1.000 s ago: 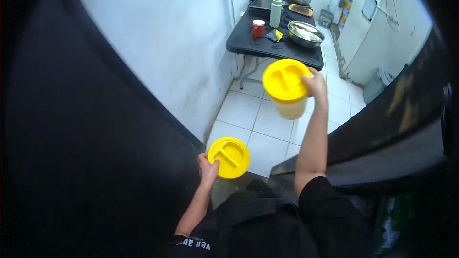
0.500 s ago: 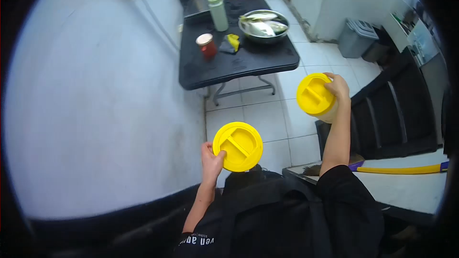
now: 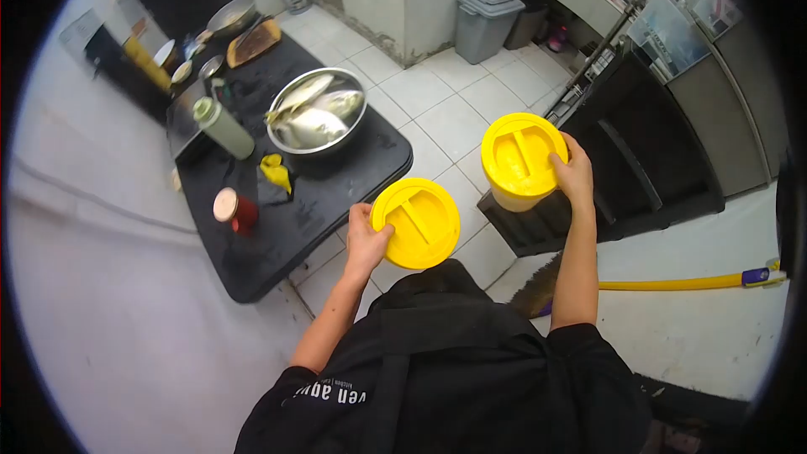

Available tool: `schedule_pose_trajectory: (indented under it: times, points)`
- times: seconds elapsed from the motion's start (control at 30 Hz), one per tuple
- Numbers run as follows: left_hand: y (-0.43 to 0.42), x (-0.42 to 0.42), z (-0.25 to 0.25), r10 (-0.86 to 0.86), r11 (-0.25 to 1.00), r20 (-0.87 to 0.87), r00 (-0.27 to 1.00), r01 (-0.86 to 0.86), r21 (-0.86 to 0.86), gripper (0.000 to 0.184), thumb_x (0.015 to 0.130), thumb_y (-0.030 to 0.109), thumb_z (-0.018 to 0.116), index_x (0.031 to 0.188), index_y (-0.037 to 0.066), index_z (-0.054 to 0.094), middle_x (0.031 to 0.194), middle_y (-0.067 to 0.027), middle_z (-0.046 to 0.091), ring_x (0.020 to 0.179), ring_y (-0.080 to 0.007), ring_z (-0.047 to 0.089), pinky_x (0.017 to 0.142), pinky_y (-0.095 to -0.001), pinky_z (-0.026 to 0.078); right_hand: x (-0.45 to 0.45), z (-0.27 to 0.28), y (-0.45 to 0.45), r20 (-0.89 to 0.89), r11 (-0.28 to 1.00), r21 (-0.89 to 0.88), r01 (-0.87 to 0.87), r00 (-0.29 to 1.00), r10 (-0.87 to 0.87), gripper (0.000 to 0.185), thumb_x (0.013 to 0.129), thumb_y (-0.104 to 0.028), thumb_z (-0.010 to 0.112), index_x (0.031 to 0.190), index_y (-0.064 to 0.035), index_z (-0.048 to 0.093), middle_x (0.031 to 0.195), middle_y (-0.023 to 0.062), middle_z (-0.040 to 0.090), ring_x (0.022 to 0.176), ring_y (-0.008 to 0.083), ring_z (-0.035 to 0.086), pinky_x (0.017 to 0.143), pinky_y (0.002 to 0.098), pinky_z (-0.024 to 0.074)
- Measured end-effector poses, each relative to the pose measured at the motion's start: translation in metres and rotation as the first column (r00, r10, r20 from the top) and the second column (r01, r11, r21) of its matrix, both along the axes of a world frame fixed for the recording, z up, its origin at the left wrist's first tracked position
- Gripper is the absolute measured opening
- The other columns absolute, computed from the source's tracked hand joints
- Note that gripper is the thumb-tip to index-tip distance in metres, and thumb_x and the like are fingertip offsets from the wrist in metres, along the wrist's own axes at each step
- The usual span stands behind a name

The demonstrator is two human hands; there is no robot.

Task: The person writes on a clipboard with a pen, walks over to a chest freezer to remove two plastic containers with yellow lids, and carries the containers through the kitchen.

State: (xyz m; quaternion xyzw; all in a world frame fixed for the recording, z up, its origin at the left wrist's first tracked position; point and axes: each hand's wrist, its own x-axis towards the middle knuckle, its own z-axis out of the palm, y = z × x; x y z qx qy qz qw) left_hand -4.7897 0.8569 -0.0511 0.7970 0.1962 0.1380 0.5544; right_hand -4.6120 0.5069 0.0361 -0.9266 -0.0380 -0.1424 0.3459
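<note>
My left hand (image 3: 367, 240) is closed on the edge of a round yellow lid (image 3: 418, 223) with a raised bar across it. Whether a container is under this lid is hidden from above. Out to the right, my right hand (image 3: 575, 172) grips a plastic jar (image 3: 514, 200) with a similar yellow lid (image 3: 521, 160). Part of its pale, translucent body shows below the rim. Both lids are held up in front of my body, apart from each other.
At the left stands a black folding table (image 3: 294, 235) with a steel bowl of fish (image 3: 315, 113), a green bottle (image 3: 224, 128), a red jar (image 3: 236, 211) and a yellow-and-dark cloth (image 3: 275, 173). A black cabinet (image 3: 630, 147), grey bin (image 3: 486, 25) and yellow-handled broom (image 3: 672, 284) are right.
My view has turned to the right, so the table now lies left and nearer. Both hands keep their holds, and the right hand's jar has come closer to the left hand's lid.
</note>
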Motion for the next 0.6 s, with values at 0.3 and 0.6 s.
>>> schedule_pose_trajectory:
  times: [0.3, 0.6]
  points:
    - [-0.019, 0.244, -0.015, -0.235, 0.972, -0.224, 0.946, 0.223, -0.077, 0.04, 0.067, 0.012, 0.065, 0.102, 0.001, 0.05, 0.091, -0.0156, 0.06, 0.086, -0.0266, 0.06, 0.077, -0.0356, 0.047, 0.163, -0.069, -0.017, -0.112, 0.974, 0.226, 0.019, 0.994, 0.007, 0.044, 0.07, -0.011, 0.066, 0.112, 0.0003, 0.06, 0.102, 0.0195, 0.063, 0.093, 0.0264, 0.063, 0.083, 0.0319, 0.0478]
    - [-0.003, 0.437, -0.01, -0.021, 0.97, -0.159, 0.987, -0.018, -0.242, 0.037, 0.069, 0.0, 0.06, 0.102, -0.002, 0.045, 0.087, -0.012, 0.057, 0.079, -0.019, 0.058, 0.071, -0.0296, 0.048, 0.429, -0.104, 0.008, -0.309, 1.0, -0.003, 0.024, 0.951, -0.024, 0.044, 0.067, -0.022, 0.069, 0.11, -0.0138, 0.062, 0.098, 0.0218, 0.06, 0.091, 0.0375, 0.06, 0.08, 0.0421, 0.0485]
